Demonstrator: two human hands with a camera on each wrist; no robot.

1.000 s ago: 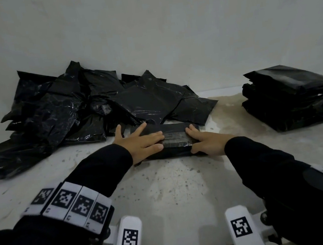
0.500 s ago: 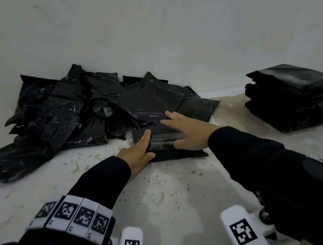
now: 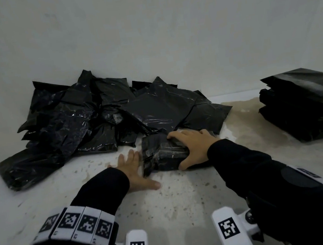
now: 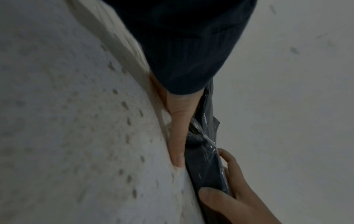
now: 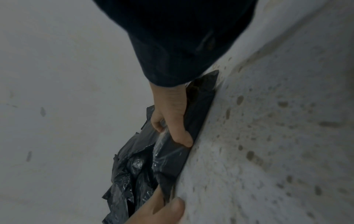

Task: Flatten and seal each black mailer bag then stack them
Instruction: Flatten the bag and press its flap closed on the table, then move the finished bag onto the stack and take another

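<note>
Stack of flattened black plastic mailer bags [image 3: 304, 102] far right on speckled white counter [image 3: 176, 202], loose heap [image 3: 95, 120] remaining behind; right hand [image 3: 192, 149] grips folded black mailer [image 3: 160, 157], left hand [image 3: 136, 172] flat, open beside it.

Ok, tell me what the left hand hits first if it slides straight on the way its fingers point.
Probably the loose pile of black mailer bags. The left hand lies flat on the table, alongside the folded mailer; depth is unclear.
</note>
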